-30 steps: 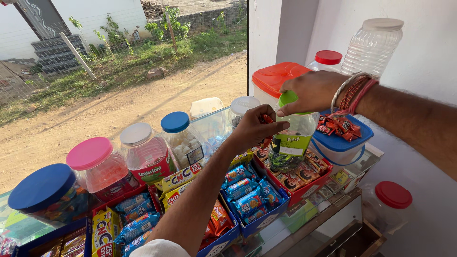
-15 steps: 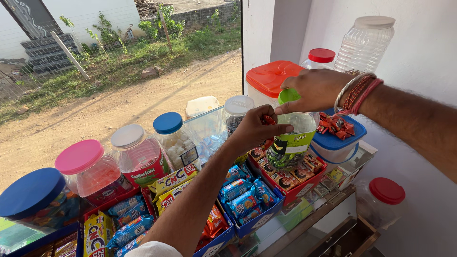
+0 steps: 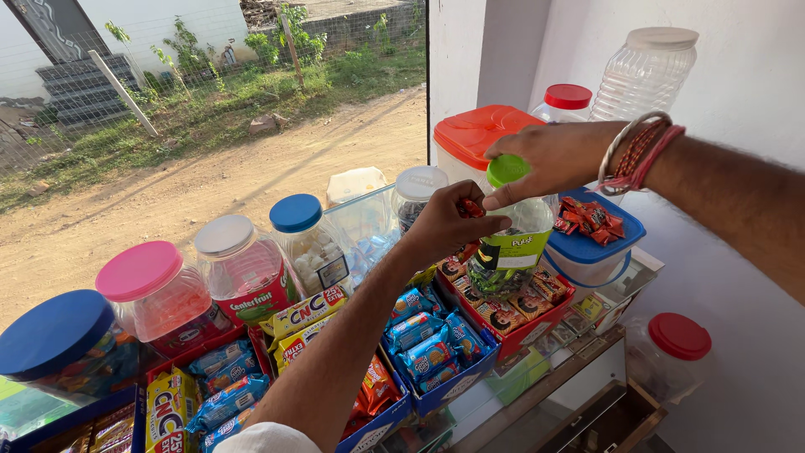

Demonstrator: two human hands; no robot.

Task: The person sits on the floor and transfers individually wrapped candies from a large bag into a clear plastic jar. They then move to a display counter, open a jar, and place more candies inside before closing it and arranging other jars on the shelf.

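The right hand [image 3: 549, 159] pinches the round green plastic lid [image 3: 507, 169] over the clear candy jar [image 3: 506, 252]; the left hand [image 3: 449, 225] clenches red-wrapped sweets [image 3: 470, 208].

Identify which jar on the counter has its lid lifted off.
The clear jar with the green label: the right hand holds its green lid tilted above the mouth. The pink-, blue- and white-lidded jars are capped.

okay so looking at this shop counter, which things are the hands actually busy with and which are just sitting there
In hand:
- clear jar with a green label
- green lid, held by the right hand
- small red packet, pinched in the left hand

Just sitting there:
- pink-lidded jar
- blue-lidded jar
- orange-lidded tub
- blue biscuit packs
- red-lidded jar
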